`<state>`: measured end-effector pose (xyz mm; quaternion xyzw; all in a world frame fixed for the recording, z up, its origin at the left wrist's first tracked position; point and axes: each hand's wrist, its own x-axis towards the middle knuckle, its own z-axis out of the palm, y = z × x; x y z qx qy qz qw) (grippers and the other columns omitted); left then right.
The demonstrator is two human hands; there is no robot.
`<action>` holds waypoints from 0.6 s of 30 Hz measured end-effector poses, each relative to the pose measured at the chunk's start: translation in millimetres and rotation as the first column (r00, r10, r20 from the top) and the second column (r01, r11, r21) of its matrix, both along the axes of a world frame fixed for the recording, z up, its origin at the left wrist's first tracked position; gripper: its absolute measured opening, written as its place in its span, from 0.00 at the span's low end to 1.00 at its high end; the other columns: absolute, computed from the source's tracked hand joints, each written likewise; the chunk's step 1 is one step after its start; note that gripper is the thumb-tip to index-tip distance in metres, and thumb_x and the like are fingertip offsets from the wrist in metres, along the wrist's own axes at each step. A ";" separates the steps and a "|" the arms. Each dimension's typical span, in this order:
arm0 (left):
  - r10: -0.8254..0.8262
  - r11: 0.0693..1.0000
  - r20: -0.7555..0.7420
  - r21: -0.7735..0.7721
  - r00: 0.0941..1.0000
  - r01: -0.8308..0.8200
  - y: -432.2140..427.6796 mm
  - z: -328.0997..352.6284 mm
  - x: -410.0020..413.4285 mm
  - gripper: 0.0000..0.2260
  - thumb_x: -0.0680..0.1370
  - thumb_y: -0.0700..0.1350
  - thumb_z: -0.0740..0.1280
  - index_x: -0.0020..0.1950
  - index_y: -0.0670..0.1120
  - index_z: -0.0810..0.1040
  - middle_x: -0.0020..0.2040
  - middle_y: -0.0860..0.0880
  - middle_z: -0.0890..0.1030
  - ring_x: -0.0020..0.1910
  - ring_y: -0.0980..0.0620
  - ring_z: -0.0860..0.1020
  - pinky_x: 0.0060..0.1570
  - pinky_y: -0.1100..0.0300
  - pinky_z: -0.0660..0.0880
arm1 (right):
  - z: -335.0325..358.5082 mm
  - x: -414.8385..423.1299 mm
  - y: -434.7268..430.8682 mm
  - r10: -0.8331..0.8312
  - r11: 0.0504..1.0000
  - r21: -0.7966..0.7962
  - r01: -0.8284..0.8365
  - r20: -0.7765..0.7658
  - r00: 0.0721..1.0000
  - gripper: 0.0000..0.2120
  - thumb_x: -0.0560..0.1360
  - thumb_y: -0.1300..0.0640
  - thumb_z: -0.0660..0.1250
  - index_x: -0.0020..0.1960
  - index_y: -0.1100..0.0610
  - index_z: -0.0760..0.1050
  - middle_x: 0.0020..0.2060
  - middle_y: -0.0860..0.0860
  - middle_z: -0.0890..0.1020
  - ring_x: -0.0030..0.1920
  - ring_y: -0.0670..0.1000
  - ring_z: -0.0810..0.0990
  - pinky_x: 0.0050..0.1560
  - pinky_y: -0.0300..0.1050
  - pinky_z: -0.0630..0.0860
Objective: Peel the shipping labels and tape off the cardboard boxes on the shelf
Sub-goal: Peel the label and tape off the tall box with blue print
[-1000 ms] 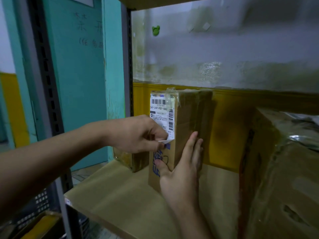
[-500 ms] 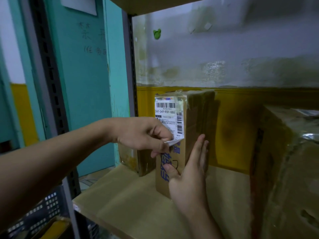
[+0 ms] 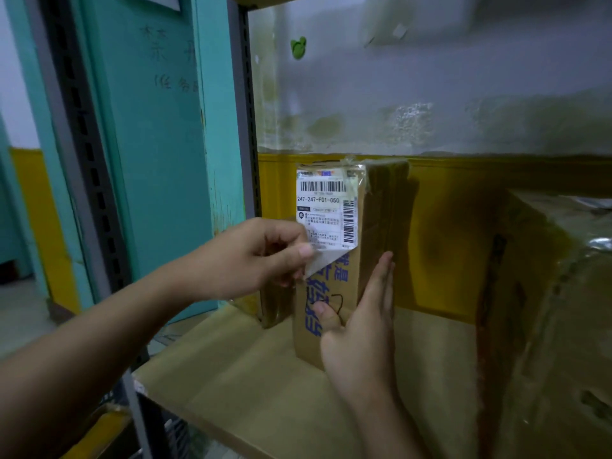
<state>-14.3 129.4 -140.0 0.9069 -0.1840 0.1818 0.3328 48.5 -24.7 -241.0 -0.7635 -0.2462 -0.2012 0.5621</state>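
Label (image 3: 326,207) sits on front face of upright cardboard box (image 3: 377,210), centre frame on shelf (image 3: 251,392). Lower-left corner curled off, pinched by left hand (image 3: 261,260). Right hand (image 3: 361,332) flat along box's right edge, fingers straight, thumb on front. Strip of shelf board separates it from bigger taped box (image 3: 546,326), right of frame.

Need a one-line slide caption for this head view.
Left hand pinches the peeled lower corner of the shipping label while the right hand braces the upright cardboard box on the shelf.
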 end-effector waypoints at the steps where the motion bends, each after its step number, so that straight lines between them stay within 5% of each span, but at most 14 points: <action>1: 0.056 0.998 0.087 -0.003 0.995 -0.056 1.4 -6.7 -2.7 0.15 0.78 0.58 0.63 0.40 0.48 0.75 0.35 0.52 0.78 0.34 0.55 0.76 0.36 0.55 0.76 | -1.0 -0.2 0.5 -0.015 1.000 0.002 0.015 0.012 1.000 0.53 0.71 0.55 0.74 0.79 0.48 0.36 0.79 0.46 0.43 0.78 0.48 0.45 0.77 0.53 0.51; 6: 0.251 0.949 0.265 0.122 0.931 -0.290 -0.8 -32.7 -9.7 0.21 0.67 0.70 0.68 0.45 0.54 0.74 0.39 0.57 0.78 0.38 0.56 0.77 0.37 0.55 0.76 | -2.0 -0.1 0.4 -0.032 0.999 -0.032 0.033 0.034 0.999 0.51 0.72 0.52 0.73 0.79 0.49 0.37 0.79 0.47 0.45 0.78 0.49 0.47 0.76 0.54 0.54; 10: 0.339 0.830 0.355 0.324 0.871 -0.455 -9.6 -36.8 -0.3 0.27 0.65 0.76 0.61 0.48 0.55 0.71 0.42 0.61 0.72 0.41 0.60 0.72 0.37 0.56 0.73 | -2.1 0.1 -1.1 -0.044 0.997 -0.067 0.045 0.022 0.999 0.51 0.73 0.52 0.72 0.78 0.48 0.36 0.79 0.47 0.45 0.78 0.50 0.47 0.75 0.55 0.57; 18: 0.248 0.765 0.510 0.419 0.823 -0.490 -15.4 -29.7 11.7 0.12 0.75 0.57 0.70 0.42 0.49 0.75 0.41 0.52 0.76 0.43 0.47 0.77 0.37 0.57 0.63 | 0.4 -8.3 4.2 -0.143 0.986 -0.082 0.146 0.041 0.989 0.50 0.72 0.47 0.70 0.79 0.49 0.37 0.79 0.49 0.49 0.78 0.52 0.51 0.74 0.53 0.59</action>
